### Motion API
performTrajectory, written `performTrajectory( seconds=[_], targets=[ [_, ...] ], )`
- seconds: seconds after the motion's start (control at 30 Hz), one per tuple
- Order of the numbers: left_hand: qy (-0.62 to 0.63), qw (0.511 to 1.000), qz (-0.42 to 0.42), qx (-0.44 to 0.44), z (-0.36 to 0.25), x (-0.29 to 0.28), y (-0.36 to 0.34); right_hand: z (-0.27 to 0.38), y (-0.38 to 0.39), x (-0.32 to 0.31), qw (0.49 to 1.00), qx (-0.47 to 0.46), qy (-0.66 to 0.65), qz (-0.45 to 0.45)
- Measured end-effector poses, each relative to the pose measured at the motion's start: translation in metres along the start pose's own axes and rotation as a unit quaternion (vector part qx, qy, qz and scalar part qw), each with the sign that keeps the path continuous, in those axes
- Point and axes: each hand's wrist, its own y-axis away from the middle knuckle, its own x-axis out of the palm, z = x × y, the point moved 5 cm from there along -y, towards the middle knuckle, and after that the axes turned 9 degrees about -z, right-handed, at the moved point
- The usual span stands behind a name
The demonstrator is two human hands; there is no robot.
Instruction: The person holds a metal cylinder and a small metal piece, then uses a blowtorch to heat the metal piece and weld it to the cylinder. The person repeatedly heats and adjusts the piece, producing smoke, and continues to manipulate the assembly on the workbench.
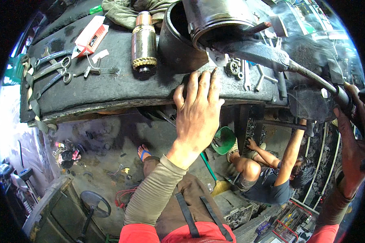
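Note:
My left hand rests palm down on the front edge of the dark workbench, its fingers stretched out and slightly apart. At the far right, my right hand, partly in shadow, is closed around the handle of a heavy soldering iron. Its thick dark head reaches toward the open mouth of a metal motor housing, and thin smoke hangs around there. A second, dark cylindrical housing stands beside it. Left of that is an armature with a copper end, upright on the bench.
Several spanners and a red-and-white box lie at the bench's left. Small gears and a three-armed wrench lie right of my left hand. Below, a co-worker crouches near a green dustpan; a steering wheel is lower left.

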Motion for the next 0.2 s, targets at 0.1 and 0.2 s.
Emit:
performTrajectory(
  seconds=[0.1,0.2],
  targets=[
    [0.026,0.999,-0.015,0.017,0.008,0.002,0.000,0.001,-0.005,0.001,0.996,-0.066,0.005,-0.065],
    [0.108,0.993,-0.036,0.010,0.019,-0.001,0.012,0.000,-0.006,0.005,0.998,-0.035,-0.010,-0.041]
  ],
)
